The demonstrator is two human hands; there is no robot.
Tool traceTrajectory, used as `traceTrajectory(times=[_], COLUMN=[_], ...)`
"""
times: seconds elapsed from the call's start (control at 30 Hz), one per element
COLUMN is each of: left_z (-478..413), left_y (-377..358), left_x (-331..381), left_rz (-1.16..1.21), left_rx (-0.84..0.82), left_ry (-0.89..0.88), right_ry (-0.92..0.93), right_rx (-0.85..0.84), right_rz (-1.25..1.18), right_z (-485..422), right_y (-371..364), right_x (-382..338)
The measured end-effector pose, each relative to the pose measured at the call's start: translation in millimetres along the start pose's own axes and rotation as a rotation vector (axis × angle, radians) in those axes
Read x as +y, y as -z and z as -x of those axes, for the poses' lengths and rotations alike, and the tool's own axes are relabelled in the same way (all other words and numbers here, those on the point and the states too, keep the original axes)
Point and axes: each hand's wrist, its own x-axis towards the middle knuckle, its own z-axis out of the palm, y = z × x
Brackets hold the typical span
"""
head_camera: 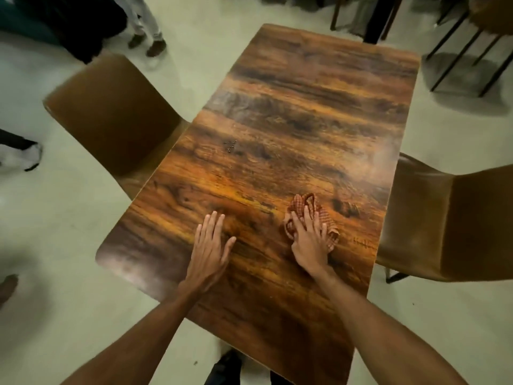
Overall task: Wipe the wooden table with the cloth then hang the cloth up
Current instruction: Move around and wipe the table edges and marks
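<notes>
- The cloth (302, 202) is a small checked red-and-tan rag. It lies bunched on the near right part of the bench (305, 120), under the right hand (309, 240).
- Its fingers (306, 218) are straight and slightly spread, pressing down on the cloth, not curled round it.
- The left hand (209, 245) lies flat on bare wood beside it, fingers straight, holding nothing.
- Handling, by the look of it: the cloth is light, soft and limp. It should crumple and slide easily on the smooth top, so flat palm pressure suits wiping.
- For hanging, pinch a corner or edge — the free fold past the fingertips looks likeliest — and let it drape.
- A scatter of small dark bits (230, 147) lies further up the bench, well apart from the cloth.
</notes>
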Motion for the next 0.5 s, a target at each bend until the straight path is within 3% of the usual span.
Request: traceTrajectory(times=[0.03, 0.17, 0.23, 0.33, 0.4, 0.43, 0.5], left_z=[-3, -20, -32, -57, -77, -91, -118], left_y=[2, 12, 17, 27, 32, 36, 44], left_x=[-1, -12, -22, -52, -70, -82, -106], left_rz=[-0.001, 0.011, 0.020, 0.039, 0.051, 0.056, 0.058], left_rx=[0.002, 0.000, -0.005, -0.016, -0.028, -0.042, -0.064], left_ry=[-0.002, -0.016, -0.030, -0.052, -0.062, -0.070, -0.087], right_ry=[0.019, 0.432, 0.359, 0.000, -0.142, -0.140, 0.035], right_rx=[-0.014, -0.154, -0.101, -0.020, 0.034, 0.056, 0.040], right_rz=[-0.005, 0.057, 0.052, 0.007, 0.008, 0.013, 0.020], right_z=[3, 34, 10, -50, -74, -83, -93], right_y=[-6, -48, -43, -20, -14, -19, -44], right_x=[-16, -70, -64, -49, -63, -85, -144])
